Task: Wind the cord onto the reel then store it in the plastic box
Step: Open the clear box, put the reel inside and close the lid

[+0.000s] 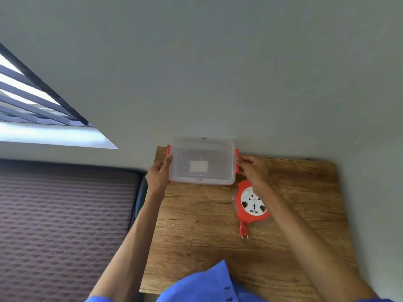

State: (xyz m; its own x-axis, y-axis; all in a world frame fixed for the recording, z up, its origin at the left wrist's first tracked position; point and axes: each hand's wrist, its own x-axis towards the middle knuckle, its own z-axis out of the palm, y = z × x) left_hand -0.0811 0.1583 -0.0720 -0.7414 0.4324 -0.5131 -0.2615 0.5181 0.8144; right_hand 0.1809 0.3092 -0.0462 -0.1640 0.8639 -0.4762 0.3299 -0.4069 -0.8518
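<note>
Both hands on the plastic box [202, 160] at the table's [305, 192] far edge: my left hand [158, 174] closed on its left side by one orange latch [168, 150], my right hand [253, 167] pinching the other latch [236, 162]. Lid looks on, so I should release both latches evenly, then lift. One reel [251, 202] sits just right of the box, cord seemingly wound, one plug [243, 231] trailing. Count: one box, two latches.

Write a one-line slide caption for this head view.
Both hands, left and right, hold the clear box by its red clips on the table; the reel lies outside.
</note>
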